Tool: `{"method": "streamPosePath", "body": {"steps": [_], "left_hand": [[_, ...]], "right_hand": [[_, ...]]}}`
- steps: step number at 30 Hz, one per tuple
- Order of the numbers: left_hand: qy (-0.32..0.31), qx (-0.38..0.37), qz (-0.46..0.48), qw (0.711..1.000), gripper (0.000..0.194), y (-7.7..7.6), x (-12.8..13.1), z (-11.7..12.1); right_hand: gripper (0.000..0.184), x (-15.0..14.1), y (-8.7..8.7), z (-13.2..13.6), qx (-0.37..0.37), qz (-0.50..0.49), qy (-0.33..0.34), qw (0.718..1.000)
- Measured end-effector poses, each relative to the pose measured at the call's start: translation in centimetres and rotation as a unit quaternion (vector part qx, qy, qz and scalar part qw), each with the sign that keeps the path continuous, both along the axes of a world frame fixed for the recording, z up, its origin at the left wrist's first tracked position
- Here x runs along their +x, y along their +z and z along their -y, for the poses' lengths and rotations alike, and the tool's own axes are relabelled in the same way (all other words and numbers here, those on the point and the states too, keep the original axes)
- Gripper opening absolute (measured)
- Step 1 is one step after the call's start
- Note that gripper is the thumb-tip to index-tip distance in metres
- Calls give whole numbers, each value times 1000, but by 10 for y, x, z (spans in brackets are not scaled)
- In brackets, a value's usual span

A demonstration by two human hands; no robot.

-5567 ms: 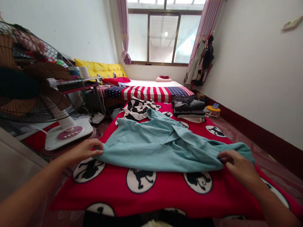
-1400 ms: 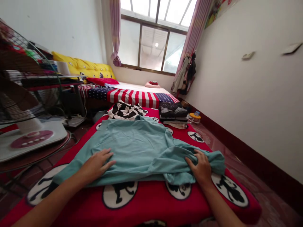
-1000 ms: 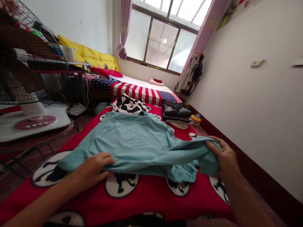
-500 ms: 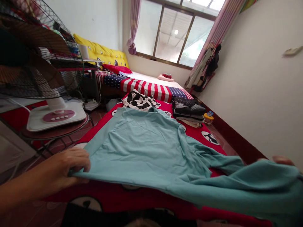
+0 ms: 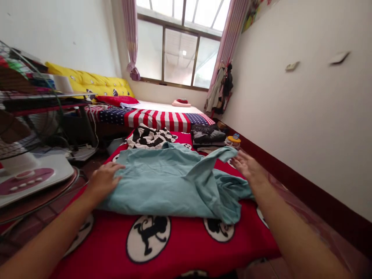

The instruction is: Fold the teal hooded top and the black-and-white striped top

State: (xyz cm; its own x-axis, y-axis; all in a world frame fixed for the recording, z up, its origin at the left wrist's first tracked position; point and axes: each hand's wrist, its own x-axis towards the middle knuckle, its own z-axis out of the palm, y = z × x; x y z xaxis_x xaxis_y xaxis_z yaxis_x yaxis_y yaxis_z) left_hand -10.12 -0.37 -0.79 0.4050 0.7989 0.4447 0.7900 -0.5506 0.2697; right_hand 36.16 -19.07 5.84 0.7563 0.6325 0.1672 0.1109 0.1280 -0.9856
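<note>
A teal long-sleeved garment (image 5: 162,182) lies spread on a red blanket printed with black-and-white round cartoon patches (image 5: 186,248). My left hand (image 5: 103,180) rests flat on the garment's left edge, fingers pointing right. My right hand (image 5: 248,166) hovers at the right side with its fingers spread and nothing in it. Just left of its fingertips, one teal sleeve (image 5: 216,155) stands lifted and folded in over the body of the garment. The garment's right side is bunched near my right wrist.
A black-and-white striped garment (image 5: 148,136) and a stack of folded dark clothes (image 5: 207,137) lie farther back on the blanket. A fan with a white base (image 5: 29,176) stands at the left. Behind are a flag-patterned bed (image 5: 157,118) and hanging clothes (image 5: 221,89); a wall runs along the right.
My right hand carried the sleeve from far out at the right in over the garment and let go. My left hand shifted from gripping the near left edge to resting on it.
</note>
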Motion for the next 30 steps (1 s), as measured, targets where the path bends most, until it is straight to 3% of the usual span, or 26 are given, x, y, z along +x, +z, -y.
{"method": "streamPosePath", "body": {"steps": [2, 4, 8, 11, 13, 14, 16, 20, 23, 25, 27, 29, 30], "left_hand": [[-32, 20, -12, 999, 32, -18, 14, 7], [-96, 15, -3, 995, 28, -34, 19, 22], [-185, -15, 36, 982, 30, -52, 18, 56], [-220, -43, 41, 974, 31, -60, 20, 74], [-241, -58, 26, 968, 30, -64, 24, 82], [-248, -61, 17, 967, 32, -66, 27, 85], [-252, -58, 6, 966, 31, -68, 31, 88], [-242, -53, 19, 969, 23, -68, 35, 89], [-233, -50, 34, 971, 23, -68, 34, 89], [-231, -51, 35, 971, 21, -67, 33, 91], [-228, -55, 35, 971, 19, -67, 31, 96], [-218, -59, 40, 973, 19, -65, 30, 103], [-214, -61, 43, 974, 20, -64, 30, 107]], "right_hand": [[32, 2, -31, 5, -16, 12, -33, 999], [38, -3, -61, 28, -44, 63, -37, 996], [34, -32, -92, 91, -130, 244, 73, 958], [27, -54, -100, 121, -169, 399, 146, 890], [26, -61, -104, 128, -180, 450, 158, 860], [22, -62, -106, 128, -176, 451, 153, 861], [17, -58, -105, 125, -157, 405, 123, 892], [32, -42, -96, 116, -117, 243, 64, 961], [36, -30, -100, 112, -137, 216, 52, 965], [30, -27, -109, 110, -213, 281, 11, 936], [19, -28, -116, 107, -297, 371, -44, 879], [18, -35, -115, 102, -313, 447, -83, 834], [24, -40, -112, 99, -287, 478, -91, 825]]}}
